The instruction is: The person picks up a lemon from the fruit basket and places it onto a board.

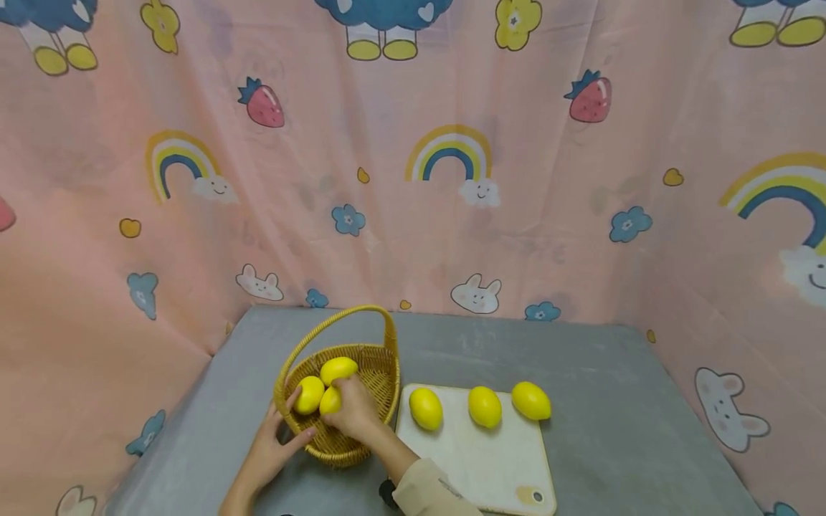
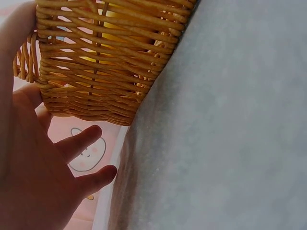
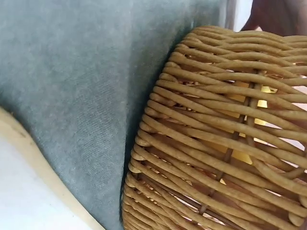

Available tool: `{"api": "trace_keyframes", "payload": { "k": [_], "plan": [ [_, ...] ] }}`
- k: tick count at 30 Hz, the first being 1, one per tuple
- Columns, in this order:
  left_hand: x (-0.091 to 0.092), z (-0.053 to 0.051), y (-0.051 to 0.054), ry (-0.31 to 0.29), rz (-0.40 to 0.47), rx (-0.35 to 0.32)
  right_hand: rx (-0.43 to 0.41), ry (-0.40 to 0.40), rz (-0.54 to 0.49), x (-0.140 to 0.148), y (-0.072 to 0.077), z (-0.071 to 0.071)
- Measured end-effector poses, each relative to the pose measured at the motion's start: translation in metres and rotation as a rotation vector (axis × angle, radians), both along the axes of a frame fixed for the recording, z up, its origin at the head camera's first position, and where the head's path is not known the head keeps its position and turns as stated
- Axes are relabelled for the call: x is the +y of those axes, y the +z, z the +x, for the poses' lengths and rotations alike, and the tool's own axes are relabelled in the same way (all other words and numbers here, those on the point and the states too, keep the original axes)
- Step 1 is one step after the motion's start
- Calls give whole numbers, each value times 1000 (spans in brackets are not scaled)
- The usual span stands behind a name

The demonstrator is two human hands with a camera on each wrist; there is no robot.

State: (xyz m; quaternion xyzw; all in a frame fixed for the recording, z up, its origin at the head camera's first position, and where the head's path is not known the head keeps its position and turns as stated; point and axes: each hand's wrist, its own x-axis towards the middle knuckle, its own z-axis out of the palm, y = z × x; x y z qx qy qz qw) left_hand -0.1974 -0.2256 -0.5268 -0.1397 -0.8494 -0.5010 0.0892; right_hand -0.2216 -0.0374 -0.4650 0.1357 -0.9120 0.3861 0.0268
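Observation:
A wicker basket [image 1: 381, 380] with an arched handle stands on the grey table, three lemons showing inside it. My right hand [image 1: 355, 410] reaches over its rim and grips the nearest lemon [image 1: 331, 401]. Two others, one at the back [image 1: 338, 370] and one at the left, lie against it. At the basket's left side my left hand [image 1: 266, 448] holds the rim near the handle's base between thumb and index finger. In the left wrist view, its other fingers [image 2: 98, 177] spread free beside the wicker. The right wrist view shows mostly the woven wall [image 3: 216, 129], hiding the right fingers.
Right of the basket lies a white cutting board [image 1: 464, 466]. Along its far edge rest three lemons: a left one [image 1: 426, 408], a middle one [image 1: 485, 407] and a right one [image 1: 531, 400] overlapping the corner. A patterned pink curtain [image 1: 413, 236] encloses the table's back and sides.

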Motion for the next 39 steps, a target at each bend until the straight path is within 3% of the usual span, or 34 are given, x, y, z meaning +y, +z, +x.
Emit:
{"api": "trace_keyframes", "payload": {
  "k": [6, 12, 21, 27, 39],
  "plan": [
    [0, -1, 1, -7, 4, 1, 88, 23, 100, -2, 0, -1],
    [0, -1, 2, -7, -3, -6, 57, 76, 95, 1, -2, -6],
    [1, 1, 4, -6, -8, -24, 8, 91, -51, 14, 0, -5],
    [1, 2, 4, -11, -15, -34, -13, 116, -188, 27, 9, -5],
    [0, 1, 5, 1, -22, -49, -53, 190, -437, 94, 34, 6]
  ]
}}
